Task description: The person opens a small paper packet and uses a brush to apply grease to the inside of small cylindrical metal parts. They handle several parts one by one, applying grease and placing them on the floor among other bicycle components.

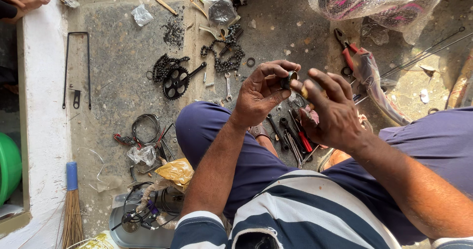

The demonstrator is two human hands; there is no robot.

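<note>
**Small Ring Held Up Between Your Two Hands**

While you sit on the floor with your knees up, both hands meet in the air above your lap. Your left hand [258, 95] holds a small dark metal ring [288, 80]. The thumb and first fingers are pinched tight on it, so the ring sits at the tips, just past your left knee.

Your right hand [332, 112] is right beside it. Its fingers are bent and close together, and the pointing finger reaches over to touch the ring. A little yellowish bit [304, 92] shows at those fingertips, but it is too small to tell what it is or if the fingers grip it.

The ring lies to the left of your right fingertips, almost touching them. Its round opening seems to face sideways, toward your right hand. Your left hand has the ring, and your right hand is the one coming in from the side.

Down on the gray floor [118, 56], below your hands, lie some screwdrivers with a red handle [304, 140] among them. Farther out, toward the far edge of the floor, sit a black toothed wheel with a crank [176, 81], a bike chain [224, 56], and a small wrench [228, 85]. Red pliers [345, 47] lie off to the right. A broom [73, 204] rests near the white wall on the left.
</note>
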